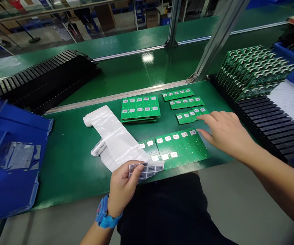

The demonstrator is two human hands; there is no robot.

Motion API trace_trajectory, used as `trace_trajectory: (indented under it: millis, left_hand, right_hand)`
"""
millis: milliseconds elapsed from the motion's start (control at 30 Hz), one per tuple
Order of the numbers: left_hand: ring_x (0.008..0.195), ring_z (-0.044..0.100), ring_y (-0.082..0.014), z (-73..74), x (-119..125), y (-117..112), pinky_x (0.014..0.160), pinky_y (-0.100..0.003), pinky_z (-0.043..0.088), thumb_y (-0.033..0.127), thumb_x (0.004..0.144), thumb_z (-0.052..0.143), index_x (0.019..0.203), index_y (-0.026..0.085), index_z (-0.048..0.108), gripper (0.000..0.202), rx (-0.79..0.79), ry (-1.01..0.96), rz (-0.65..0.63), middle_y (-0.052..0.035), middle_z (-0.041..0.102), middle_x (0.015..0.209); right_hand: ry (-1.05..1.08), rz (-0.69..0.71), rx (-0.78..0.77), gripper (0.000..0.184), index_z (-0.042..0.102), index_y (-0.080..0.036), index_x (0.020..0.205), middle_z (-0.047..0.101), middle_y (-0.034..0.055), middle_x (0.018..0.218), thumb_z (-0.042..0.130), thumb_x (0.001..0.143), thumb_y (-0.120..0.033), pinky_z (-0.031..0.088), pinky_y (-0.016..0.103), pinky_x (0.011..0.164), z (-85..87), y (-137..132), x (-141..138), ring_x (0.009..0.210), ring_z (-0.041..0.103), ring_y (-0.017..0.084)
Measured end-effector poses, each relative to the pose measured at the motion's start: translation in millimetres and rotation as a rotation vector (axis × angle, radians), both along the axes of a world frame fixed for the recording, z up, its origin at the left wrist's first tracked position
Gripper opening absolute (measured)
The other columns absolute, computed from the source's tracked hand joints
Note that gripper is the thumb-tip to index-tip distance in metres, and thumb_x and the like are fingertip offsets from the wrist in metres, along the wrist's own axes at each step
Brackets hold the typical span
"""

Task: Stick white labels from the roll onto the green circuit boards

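Observation:
My left hand (124,185), with a blue watch on the wrist, pinches a strip of printed labels (150,169) at the table's front edge. Its white backing paper (113,131) runs away to the left over the table. My right hand (222,131) is above the right end of a green circuit board panel (187,151), thumb and forefinger apart, with nothing visible between them. This panel has a full upper row of white labels and two labels in its lower row. Another labelled board (150,147) lies beside it, partly covered by the paper.
A stack of labelled boards (140,109) is behind, with narrow board strips (186,102) to its right. Blue bins (11,160) stand at left. A black slotted rack (272,119) holds upright boards (254,73) at right; another rack (47,78) is back left. A metal post (218,37) rises behind.

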State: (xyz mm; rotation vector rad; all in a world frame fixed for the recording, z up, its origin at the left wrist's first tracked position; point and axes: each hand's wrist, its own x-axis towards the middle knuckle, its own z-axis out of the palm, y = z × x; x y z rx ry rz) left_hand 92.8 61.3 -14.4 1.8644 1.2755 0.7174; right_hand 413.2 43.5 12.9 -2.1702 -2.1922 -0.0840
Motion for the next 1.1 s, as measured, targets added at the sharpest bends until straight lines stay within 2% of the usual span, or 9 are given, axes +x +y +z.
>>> trace_trajectory:
  millis: [133, 233, 400, 533, 733, 800, 900, 1000, 1100]
  left_hand:
    - [0.086, 0.06, -0.0114, 4.2, -1.3, -5.6, 0.072, -0.019, 0.046, 0.03, 0.092, 0.041, 0.102, 0.024, 0.062, 0.024, -0.092, -0.041, -0.046, -0.0005, 0.066, 0.097]
    - [0.097, 0.056, -0.0124, 7.9, 0.7, -8.5, 0.08, -0.021, 0.044, 0.03, 0.094, 0.034, 0.114, 0.025, 0.056, 0.029, -0.167, -0.069, -0.106, -0.0018, 0.061, 0.109]
    - [0.103, 0.054, -0.0147, 9.8, 5.0, -8.4, 0.086, -0.024, 0.042, 0.029, 0.095, 0.033, 0.118, 0.025, 0.053, 0.031, -0.154, -0.059, -0.167, -0.0031, 0.059, 0.113]
    - [0.095, 0.059, -0.0161, 6.2, 5.1, -8.7, 0.08, -0.024, 0.047, 0.033, 0.09, 0.044, 0.106, 0.023, 0.061, 0.025, -0.179, -0.058, -0.061, -0.0033, 0.064, 0.103]
    - [0.079, 0.064, -0.0149, 7.1, 9.1, -9.4, 0.069, -0.021, 0.049, 0.033, 0.085, 0.054, 0.089, 0.02, 0.064, 0.017, -0.206, -0.15, 0.027, -0.002, 0.069, 0.089]
    - [0.079, 0.063, -0.014, 11.0, 11.3, -8.8, 0.07, -0.021, 0.048, 0.03, 0.085, 0.054, 0.087, 0.02, 0.065, 0.015, -0.168, -0.129, 0.008, -0.001, 0.069, 0.086]
    - [0.078, 0.062, -0.0124, 16.4, 12.4, -8.9, 0.07, -0.019, 0.047, 0.028, 0.085, 0.054, 0.086, 0.021, 0.065, 0.013, -0.114, -0.106, -0.003, 0.0009, 0.069, 0.083]
    - [0.071, 0.061, -0.011, 17.5, 9.9, -9.9, 0.066, -0.018, 0.045, 0.027, 0.085, 0.055, 0.082, 0.02, 0.065, 0.012, -0.064, -0.071, -0.003, 0.0022, 0.068, 0.075]
    - [0.059, 0.057, -0.0101, 13.8, 5.4, -10.9, 0.057, -0.018, 0.042, 0.03, 0.084, 0.055, 0.067, 0.018, 0.059, 0.021, -0.016, -0.028, 0.015, 0.0025, 0.063, 0.062]
  right_hand:
    - [0.572, 0.131, -0.441, 0.02, 0.046, -0.021, 0.104, 0.058, 0.0043, 0.088, 0.042, 0.085, -0.027, 0.043, 0.033, 0.075, 5.7, -4.6, 14.7, 0.085, 0.055, 0.019]
    - [0.697, 0.125, -0.608, 0.018, 0.043, -0.022, 0.103, 0.057, 0.0027, 0.086, 0.04, 0.086, -0.027, 0.044, 0.031, 0.074, 7.9, -7.0, 13.2, 0.082, 0.055, 0.017]
    - [0.684, 0.095, -0.582, 0.017, 0.044, -0.021, 0.101, 0.057, 0.0033, 0.087, 0.039, 0.087, -0.029, 0.044, 0.031, 0.073, 1.3, -7.3, 7.1, 0.081, 0.054, 0.016]
    - [0.602, 0.138, -0.487, 0.01, 0.047, -0.021, 0.092, 0.057, 0.0038, 0.085, 0.041, 0.085, -0.026, 0.044, 0.032, 0.069, -5.4, -12.8, 7.4, 0.079, 0.054, 0.017]
    - [0.295, 0.261, -0.008, 0.012, 0.055, -0.018, 0.081, 0.052, 0.0144, 0.106, 0.044, 0.084, -0.021, 0.041, 0.044, 0.079, 6.8, -24.4, -28.5, 0.095, 0.05, 0.028]
    - [0.439, 0.314, 0.057, 0.012, 0.057, -0.019, 0.089, 0.054, 0.0133, 0.106, 0.046, 0.085, -0.021, 0.042, 0.041, 0.082, 12.4, -19.4, -54.9, 0.097, 0.051, 0.026]
    - [0.79, 0.416, -0.028, 0.017, 0.057, -0.022, 0.1, 0.059, 0.0077, 0.097, 0.052, 0.085, -0.026, 0.045, 0.034, 0.079, 15.6, -6.3, -98.5, 0.094, 0.054, 0.021]
    - [1.013, 0.378, -0.14, 0.011, 0.062, -0.022, 0.088, 0.062, 0.0032, 0.084, 0.056, 0.083, -0.03, 0.045, 0.031, 0.074, 15.4, 3.0, -129.9, 0.084, 0.056, 0.018]
    - [1.126, 0.257, -0.216, 0.012, 0.063, -0.021, 0.075, 0.062, 0.0006, 0.077, 0.056, 0.082, -0.028, 0.045, 0.027, 0.07, 19.5, 5.3, -132.8, 0.077, 0.058, 0.015]
